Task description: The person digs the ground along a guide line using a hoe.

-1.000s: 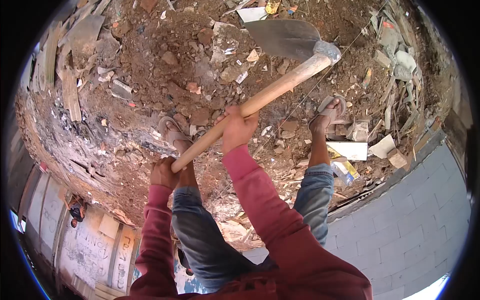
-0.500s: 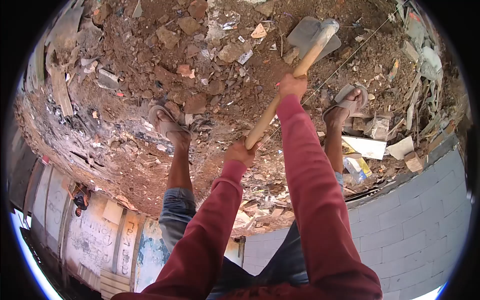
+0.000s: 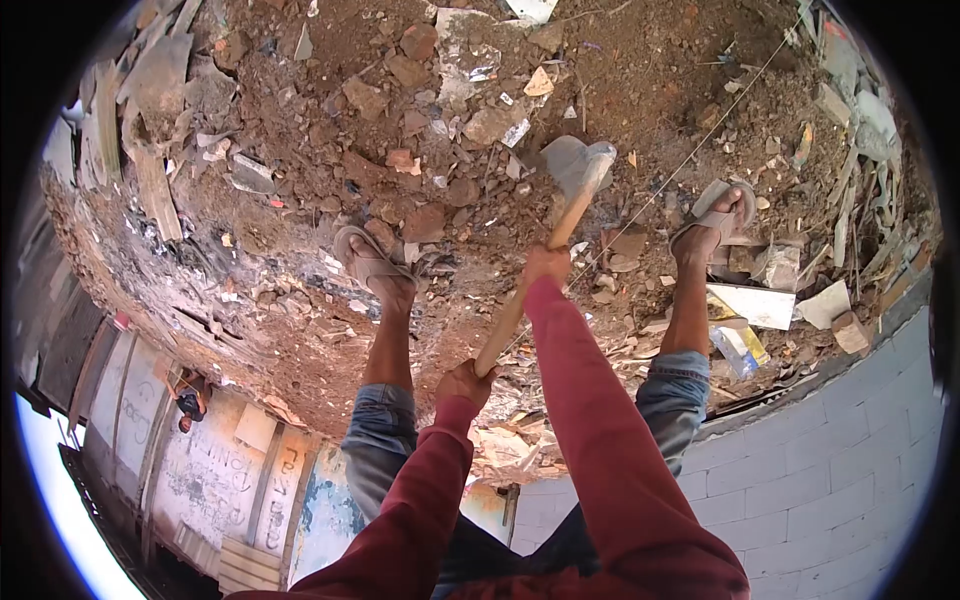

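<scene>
So from the head view, the person is gripping a hoe (image 3: pixel 573 216) with both hands, and the spacing is making sense to me: the left hand (image 3: pixel 466 382) is wrapping around the near end of the handle (image 3: pixel 507 322), while the right hand (image 3: pixel 546 264) is closing around it farther up, fingers curled on both. Having them apart like that is probably giving leverage at one end and steering at the other. The hoe is slanting from near left to far right between the feet, its blade (image 3: pixel 566 163) sitting against the brown soil (image 3: pixel 660 75) — can't tell how deep the edge is going. The sandals (image 3: pixel 375 266) are standing well apart, which I'd guess is keeping balance on the lumpy rubble and leaving the middle free for the blade. A thin string (image 3: pixel 720 118) is running toward the far right, passing just right of the right hand. Off to the near right a block wall (image 3: pixel 830 470) is rising, and someone else is showing small on the left by a painted wall (image 3: pixel 200 470). Compared with half a second ago, the blade is sitting nearer and more to the left, and both hands are riding closer to the body — the grip itself is looking much the same.
</scene>
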`<control>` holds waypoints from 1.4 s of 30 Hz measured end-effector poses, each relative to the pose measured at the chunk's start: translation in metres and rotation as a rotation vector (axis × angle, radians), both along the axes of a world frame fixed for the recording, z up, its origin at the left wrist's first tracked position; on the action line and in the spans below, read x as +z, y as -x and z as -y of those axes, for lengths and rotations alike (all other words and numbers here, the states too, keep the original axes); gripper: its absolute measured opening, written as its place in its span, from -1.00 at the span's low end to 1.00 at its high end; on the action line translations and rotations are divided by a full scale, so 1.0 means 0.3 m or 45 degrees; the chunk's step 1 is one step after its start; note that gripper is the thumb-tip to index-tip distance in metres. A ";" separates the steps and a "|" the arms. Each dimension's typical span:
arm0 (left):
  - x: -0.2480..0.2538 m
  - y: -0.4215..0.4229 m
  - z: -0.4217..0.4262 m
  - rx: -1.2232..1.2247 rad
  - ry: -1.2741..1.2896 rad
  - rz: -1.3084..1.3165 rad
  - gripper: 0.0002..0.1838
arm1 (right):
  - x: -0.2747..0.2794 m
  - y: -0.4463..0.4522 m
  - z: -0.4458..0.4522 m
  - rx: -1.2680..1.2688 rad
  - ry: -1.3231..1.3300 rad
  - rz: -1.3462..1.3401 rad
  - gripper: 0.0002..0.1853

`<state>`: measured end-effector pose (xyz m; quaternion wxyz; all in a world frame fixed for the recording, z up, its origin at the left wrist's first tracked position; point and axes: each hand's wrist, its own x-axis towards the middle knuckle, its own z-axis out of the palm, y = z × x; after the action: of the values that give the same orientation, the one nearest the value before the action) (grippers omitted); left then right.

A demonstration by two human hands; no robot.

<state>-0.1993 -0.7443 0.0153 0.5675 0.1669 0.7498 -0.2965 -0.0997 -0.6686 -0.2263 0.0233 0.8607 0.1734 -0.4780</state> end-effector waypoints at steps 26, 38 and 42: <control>1.179 1.062 0.083 -0.599 -0.460 -0.538 -0.74 | 1.398 0.777 -0.136 -0.905 0.171 -1.105 -0.63; 1.277 -0.371 -0.699 -0.609 -1.007 0.203 -0.46 | 1.656 -0.793 -1.043 -1.137 -0.652 -1.073 -0.89; 1.474 -0.733 -0.818 -0.615 -1.022 0.385 -0.42 | 1.708 -1.315 -1.039 -1.198 -0.647 -0.728 -0.83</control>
<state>0.0207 -0.4990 0.4576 0.4760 0.5828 0.6538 -0.0796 0.2948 -0.3570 0.2859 -0.4443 0.6610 -0.1176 -0.5932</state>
